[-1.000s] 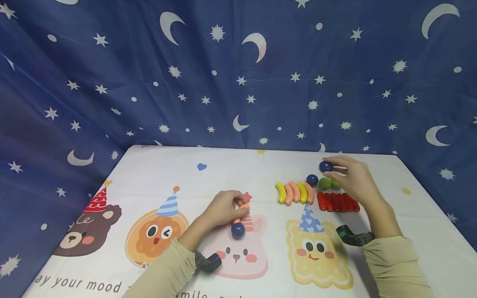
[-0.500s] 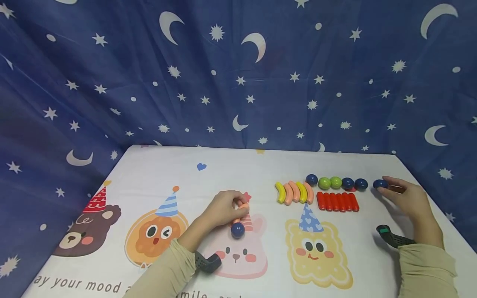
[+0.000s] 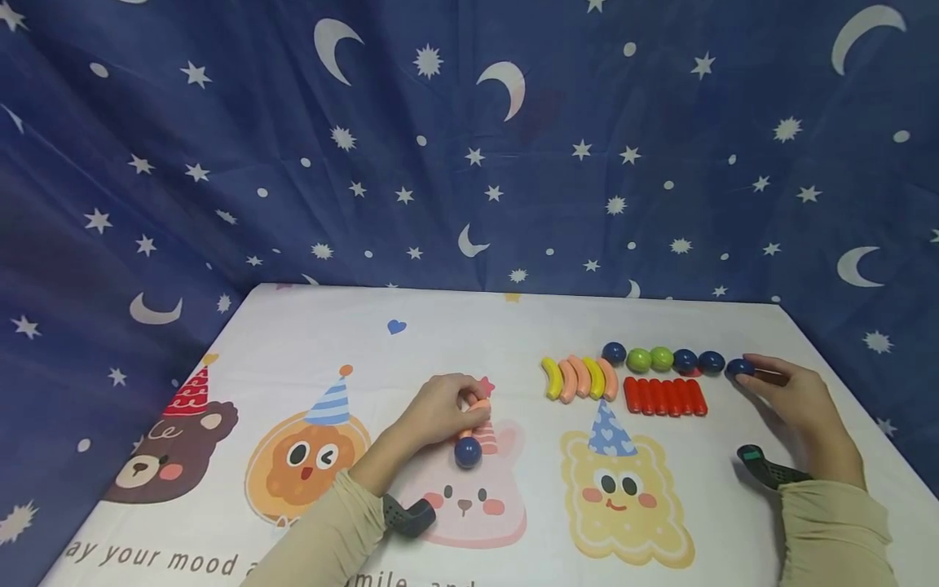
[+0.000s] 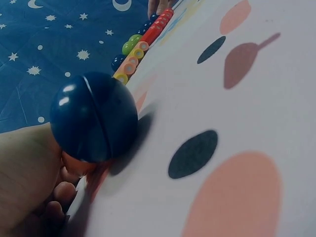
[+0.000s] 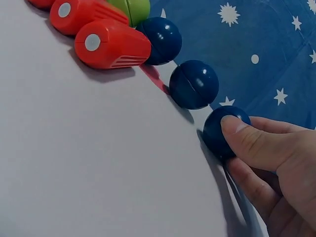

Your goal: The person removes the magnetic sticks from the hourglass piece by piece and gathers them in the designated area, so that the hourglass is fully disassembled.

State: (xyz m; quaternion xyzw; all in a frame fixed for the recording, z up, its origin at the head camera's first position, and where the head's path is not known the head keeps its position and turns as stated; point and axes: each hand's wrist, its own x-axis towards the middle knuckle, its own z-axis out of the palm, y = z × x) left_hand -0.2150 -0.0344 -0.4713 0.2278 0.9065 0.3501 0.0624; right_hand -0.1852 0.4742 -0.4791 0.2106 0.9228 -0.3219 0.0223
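Observation:
In the head view my right hand [image 3: 800, 399] pinches a glossy blue ball [image 3: 739, 369] between thumb and fingers at the right end of a row of balls. In the right wrist view a seamed blue ball [image 5: 194, 84] lies just beside the held one. My left hand [image 3: 442, 412] holds a peach-coloured curved toy piece [image 3: 478, 410] over the printed rabbit. Against the near end of that piece is another blue ball [image 3: 468, 452]; whether the hand also supports this ball I cannot tell. Most of the peach piece is hidden by fingers and ball.
Green balls [image 3: 650, 359] and further blue balls [image 3: 614, 353] continue the back row. In front of it stand several red ridged pieces [image 3: 665, 397] side by side. Yellow and peach curved pieces [image 3: 579, 380] line up to their left. A starry blue curtain [image 3: 440, 163] backs the table.
My right hand has carried the blue ball rightward and down to the row's right end, then nudged it left towards its neighbour. The left hand stays in place.

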